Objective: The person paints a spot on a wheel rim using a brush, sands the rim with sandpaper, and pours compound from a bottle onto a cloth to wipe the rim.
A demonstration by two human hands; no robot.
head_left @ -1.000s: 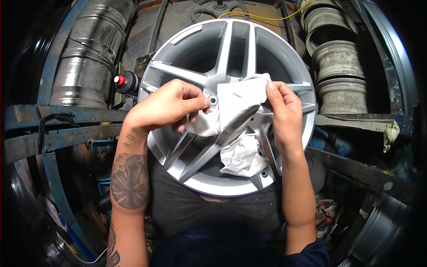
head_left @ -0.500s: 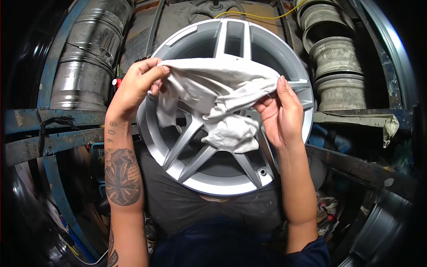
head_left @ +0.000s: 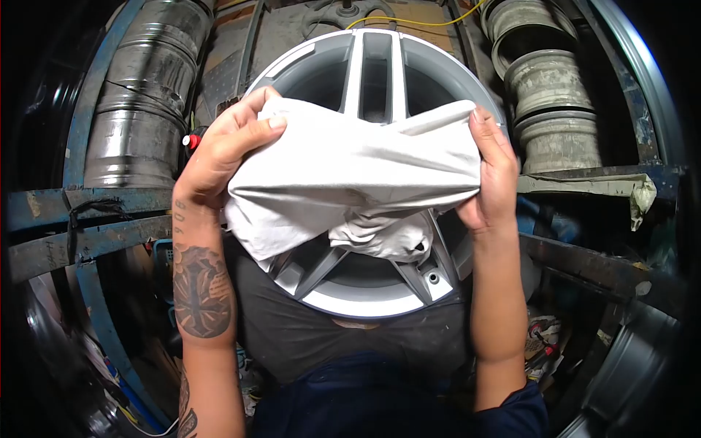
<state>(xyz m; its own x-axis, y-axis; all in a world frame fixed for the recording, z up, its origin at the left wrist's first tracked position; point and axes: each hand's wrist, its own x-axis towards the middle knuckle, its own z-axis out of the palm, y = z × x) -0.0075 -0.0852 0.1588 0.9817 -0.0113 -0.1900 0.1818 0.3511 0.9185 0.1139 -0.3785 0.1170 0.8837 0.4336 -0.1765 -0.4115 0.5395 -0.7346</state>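
A white cloth [head_left: 343,157] is stretched between my two hands, above a silver wheel rim [head_left: 365,303]. My left hand [head_left: 230,146] grips its left end with the thumb on top. At the other end, my right hand [head_left: 493,164] pinches the upper right corner, its lower fingers behind the fabric. Part of the cloth hangs bunched near the rim's centre, with a small dark hole in it. The rim's middle is hidden under the fabric; its spokes show above and below, and its lower edge lies over my lap.
Stacked metal rims stand on the left [head_left: 139,117] and dusty rims on the right [head_left: 551,95]. Blue metal frame bars [head_left: 87,204] run along the left side. A yellow hose [head_left: 423,23] crosses behind the rim. A red-and-white cap [head_left: 191,140] sits beside my left hand.
My hands have moved apart and pulled the cloth wider and flatter. Its left part now spreads lower over the rim, and my right hand has shifted right and slightly up.
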